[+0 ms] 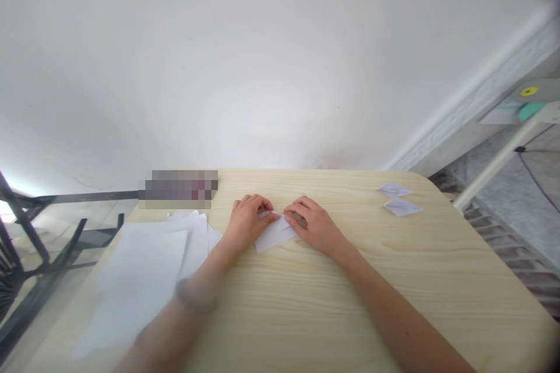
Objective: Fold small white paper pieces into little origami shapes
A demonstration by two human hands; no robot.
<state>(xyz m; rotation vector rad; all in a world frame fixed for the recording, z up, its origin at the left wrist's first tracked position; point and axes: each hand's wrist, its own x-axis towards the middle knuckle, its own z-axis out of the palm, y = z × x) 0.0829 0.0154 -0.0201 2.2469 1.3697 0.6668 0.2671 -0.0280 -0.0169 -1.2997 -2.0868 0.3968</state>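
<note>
Between my hands, a small piece of folded white paper [275,237] rests on the wooden table. My left hand [250,218] pinches its upper edge with thumb and fingers. From the other side, my right hand [315,226] pinches the paper close to its upper right corner. The fingertips of both hands nearly meet at the top edge. Part of the paper is hidden under the fingers of my left hand.
Loose white sheets [149,256] lie on the left of the table [280,315]. Two folded paper pieces [395,189] [402,207] sit at the back right. A blurred-out object [179,189] is at the back left. The wall [271,70] rises behind; dark metal bars [26,274] stand at left.
</note>
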